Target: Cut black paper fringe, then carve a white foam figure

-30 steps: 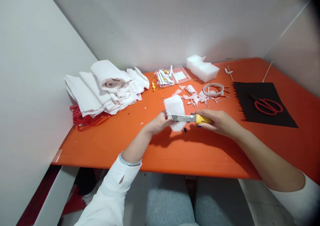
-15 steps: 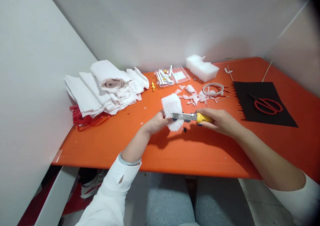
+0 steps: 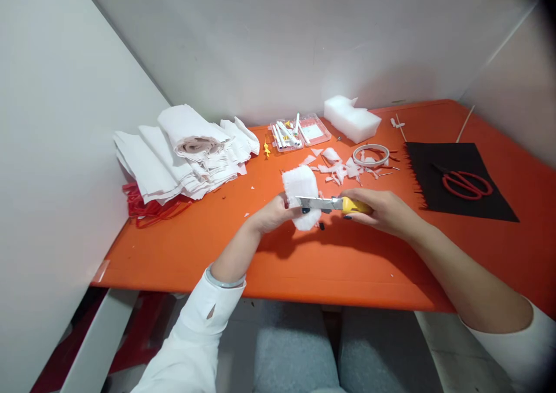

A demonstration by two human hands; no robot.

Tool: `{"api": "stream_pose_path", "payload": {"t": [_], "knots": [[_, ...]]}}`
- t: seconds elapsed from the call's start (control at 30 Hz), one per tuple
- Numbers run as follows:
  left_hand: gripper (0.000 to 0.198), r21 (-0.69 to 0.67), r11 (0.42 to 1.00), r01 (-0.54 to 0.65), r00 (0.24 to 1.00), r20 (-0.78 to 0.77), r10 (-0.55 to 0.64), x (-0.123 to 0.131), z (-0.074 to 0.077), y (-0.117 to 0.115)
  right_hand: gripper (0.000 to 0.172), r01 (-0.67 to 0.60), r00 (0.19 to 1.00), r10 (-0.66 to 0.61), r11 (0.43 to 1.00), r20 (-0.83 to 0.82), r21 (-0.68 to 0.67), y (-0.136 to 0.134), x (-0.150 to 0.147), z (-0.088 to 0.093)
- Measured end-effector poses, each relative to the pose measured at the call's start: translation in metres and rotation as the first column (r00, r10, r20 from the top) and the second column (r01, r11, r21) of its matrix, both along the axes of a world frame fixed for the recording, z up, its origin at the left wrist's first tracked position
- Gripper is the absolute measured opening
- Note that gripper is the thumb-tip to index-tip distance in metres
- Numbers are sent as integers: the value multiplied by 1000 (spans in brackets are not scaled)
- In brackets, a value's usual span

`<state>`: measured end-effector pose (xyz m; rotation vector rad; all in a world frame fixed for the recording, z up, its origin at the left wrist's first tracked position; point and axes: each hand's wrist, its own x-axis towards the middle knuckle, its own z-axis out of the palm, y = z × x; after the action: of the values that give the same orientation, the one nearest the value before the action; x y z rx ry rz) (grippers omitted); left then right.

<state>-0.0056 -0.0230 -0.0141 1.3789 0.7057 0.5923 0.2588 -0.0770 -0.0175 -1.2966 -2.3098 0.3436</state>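
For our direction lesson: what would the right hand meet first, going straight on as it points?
The right hand would likely meet the white piece held by the left hand; depth is unclear.

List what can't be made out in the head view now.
All head view:
Left hand: some fingers hidden behind the white foam piece.
Knife blade: overlaps the foam; contact can't be told from this angle.
Red bundle: partly covered by white folded sheets.
Right sleeve: cut off by frame edges.
Pens: any print too small.

Single head-worn cam, looks fwd & down fr. above lap (image 3: 291,346), orange tabletop (image 3: 182,254) near, back wall (image 3: 269,46) beyond.
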Motion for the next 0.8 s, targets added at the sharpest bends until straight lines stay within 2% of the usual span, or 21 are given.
{"api": "stream_pose_path", "payload": {"t": [0.2, 0.4, 0.67, 0.8], "knots": [[52, 18, 996, 87, 996, -39, -86, 5, 3, -4, 31, -24, 1000, 24, 1000, 8, 5, 0, -2, -1], [53, -71, 996, -53, 997, 43, 57, 2, -8, -2, 29, 10, 1000, -9, 1000, -15, 9, 0, 0, 1], [44, -99, 995, 8, 999, 32, -5, 9, -12, -6, 29, -2, 1000, 2, 1000, -10, -10, 0, 0, -1], [48, -125, 989, -82, 995, 48, 88, 6, -12, -4, 31, 27, 1000, -27, 1000, -14, 0, 1, 1, -1]]}}
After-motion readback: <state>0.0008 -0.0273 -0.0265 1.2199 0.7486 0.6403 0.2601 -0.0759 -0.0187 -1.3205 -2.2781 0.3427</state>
